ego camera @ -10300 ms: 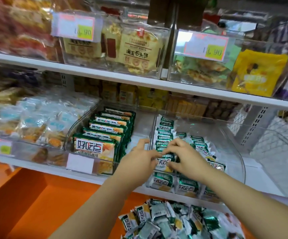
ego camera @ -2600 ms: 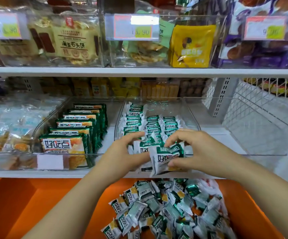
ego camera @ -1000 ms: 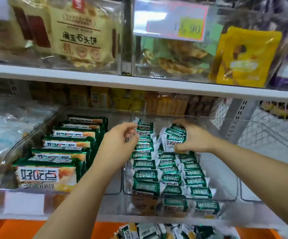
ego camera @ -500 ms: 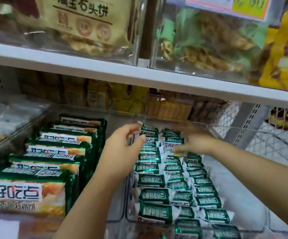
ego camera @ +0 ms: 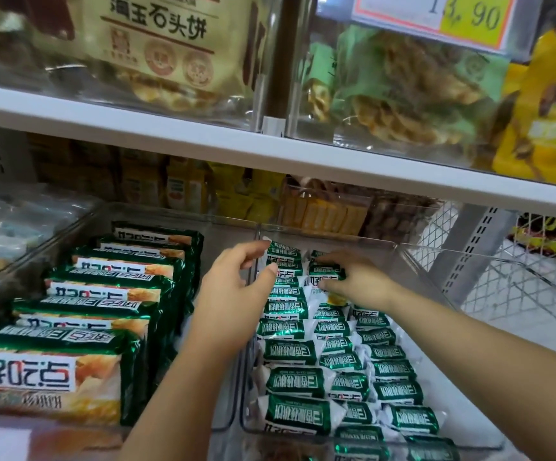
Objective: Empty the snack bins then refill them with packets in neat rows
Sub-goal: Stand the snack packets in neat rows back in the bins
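Observation:
A clear snack bin (ego camera: 453, 402) on the lower shelf holds small green-and-white packets (ego camera: 289, 354) in three neat rows running front to back. My right hand (ego camera: 356, 282) reaches to the back of the middle row and grips a few upright packets (ego camera: 326, 271) between fingers and thumb. My left hand (ego camera: 236, 287) is at the bin's left wall, with curved fingertips and thumb touching the back packets of the left row (ego camera: 284, 257). The right side of the bin floor is bare.
A neighbouring clear bin (ego camera: 42, 251) on the left holds large green packets (ego camera: 103, 294) in a row. The white upper shelf (ego camera: 170, 134) hangs low over the bins. A wire mesh basket (ego camera: 519, 277) stands to the right. Yellow boxes (ego camera: 323, 217) sit behind.
The camera has moved closer to the bin. My right hand has set its packets into the back of the middle row and stays there. My left hand has barely moved.

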`<control>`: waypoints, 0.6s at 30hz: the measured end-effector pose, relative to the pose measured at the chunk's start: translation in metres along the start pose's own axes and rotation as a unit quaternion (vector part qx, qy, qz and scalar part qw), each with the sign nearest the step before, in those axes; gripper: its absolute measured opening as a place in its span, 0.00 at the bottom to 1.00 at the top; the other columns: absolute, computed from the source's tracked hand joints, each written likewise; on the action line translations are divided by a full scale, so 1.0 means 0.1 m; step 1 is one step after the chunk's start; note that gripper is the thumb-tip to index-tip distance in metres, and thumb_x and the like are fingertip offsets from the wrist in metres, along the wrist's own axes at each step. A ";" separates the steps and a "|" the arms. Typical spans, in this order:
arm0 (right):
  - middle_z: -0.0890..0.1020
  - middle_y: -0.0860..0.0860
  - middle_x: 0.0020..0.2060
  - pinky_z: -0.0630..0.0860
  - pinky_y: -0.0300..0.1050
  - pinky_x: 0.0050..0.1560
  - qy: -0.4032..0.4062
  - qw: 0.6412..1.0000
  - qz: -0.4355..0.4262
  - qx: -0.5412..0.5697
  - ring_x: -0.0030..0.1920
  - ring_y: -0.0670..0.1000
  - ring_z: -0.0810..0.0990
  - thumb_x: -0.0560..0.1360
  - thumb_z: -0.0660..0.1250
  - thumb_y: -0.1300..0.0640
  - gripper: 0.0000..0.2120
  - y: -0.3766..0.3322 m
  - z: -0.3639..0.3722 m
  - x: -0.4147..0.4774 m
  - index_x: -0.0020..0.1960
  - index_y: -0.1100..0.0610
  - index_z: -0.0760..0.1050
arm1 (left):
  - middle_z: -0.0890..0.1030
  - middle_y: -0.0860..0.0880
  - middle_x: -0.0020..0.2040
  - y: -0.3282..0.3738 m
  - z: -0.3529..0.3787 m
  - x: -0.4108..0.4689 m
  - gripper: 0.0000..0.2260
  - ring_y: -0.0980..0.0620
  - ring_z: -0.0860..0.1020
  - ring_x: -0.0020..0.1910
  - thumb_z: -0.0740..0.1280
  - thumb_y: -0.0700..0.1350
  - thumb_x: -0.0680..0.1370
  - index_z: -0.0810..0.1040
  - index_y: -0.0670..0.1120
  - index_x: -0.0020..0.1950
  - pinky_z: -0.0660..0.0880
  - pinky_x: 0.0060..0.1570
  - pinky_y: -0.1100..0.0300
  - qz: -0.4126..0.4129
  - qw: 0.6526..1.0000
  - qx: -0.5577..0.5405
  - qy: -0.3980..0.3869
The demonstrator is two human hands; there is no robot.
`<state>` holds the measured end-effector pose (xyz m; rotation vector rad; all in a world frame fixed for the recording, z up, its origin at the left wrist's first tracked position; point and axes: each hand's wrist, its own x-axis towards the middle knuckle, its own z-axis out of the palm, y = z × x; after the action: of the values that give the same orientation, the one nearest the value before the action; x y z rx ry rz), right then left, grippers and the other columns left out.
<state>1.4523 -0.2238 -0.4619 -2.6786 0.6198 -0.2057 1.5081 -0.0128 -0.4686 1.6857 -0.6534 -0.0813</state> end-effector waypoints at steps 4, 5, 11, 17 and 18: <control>0.60 0.52 0.74 0.63 0.32 0.55 0.079 0.987 0.058 0.131 0.69 0.53 0.66 0.72 0.73 0.56 0.39 -0.04 0.16 -0.02 0.76 0.52 0.56 | 0.75 0.57 0.61 0.01 0.00 0.00 0.14 0.60 0.72 0.60 0.66 0.47 0.78 0.75 0.55 0.63 0.66 0.56 0.61 -0.004 1.000 -0.009 -0.003; 0.59 0.53 0.73 0.61 0.33 0.55 0.099 0.981 0.064 0.157 0.68 0.52 0.66 0.71 0.74 0.56 0.40 -0.04 0.20 -0.03 0.76 0.52 0.55 | 0.75 0.57 0.61 0.01 0.00 0.00 0.13 0.60 0.72 0.60 0.66 0.47 0.78 0.74 0.56 0.63 0.66 0.55 0.61 -0.004 1.000 -0.011 -0.005; 0.56 0.53 0.72 0.72 0.38 0.39 0.157 0.928 0.142 0.307 0.41 0.43 0.70 0.72 0.72 0.56 0.32 -0.09 0.27 0.00 0.72 0.45 0.62 | 0.75 0.58 0.60 -0.01 -0.02 0.00 0.12 0.61 0.72 0.60 0.65 0.47 0.79 0.74 0.58 0.61 0.66 0.55 0.62 -0.002 1.000 -0.010 -0.012; 0.67 0.49 0.69 0.62 0.41 0.61 0.103 0.980 0.102 0.139 0.67 0.58 0.67 0.69 0.69 0.56 0.24 -0.09 0.33 0.04 0.64 0.42 0.73 | 0.75 0.58 0.61 -0.01 -0.02 -0.01 0.13 0.61 0.72 0.61 0.65 0.48 0.79 0.74 0.57 0.63 0.66 0.57 0.62 0.003 1.000 -0.007 -0.013; 0.71 0.50 0.66 0.70 0.42 0.58 0.100 0.978 0.086 0.159 0.61 0.57 0.74 0.69 0.70 0.57 0.25 -0.08 0.33 0.04 0.63 0.44 0.72 | 0.75 0.58 0.61 -0.02 -0.02 -0.01 0.13 0.61 0.72 0.61 0.65 0.48 0.79 0.74 0.57 0.63 0.66 0.57 0.62 0.004 1.000 -0.006 -0.013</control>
<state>1.4657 -0.2083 -0.4885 -2.3000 0.8023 -0.4870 1.5088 -0.0102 -0.4699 1.6737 -0.6776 -0.1025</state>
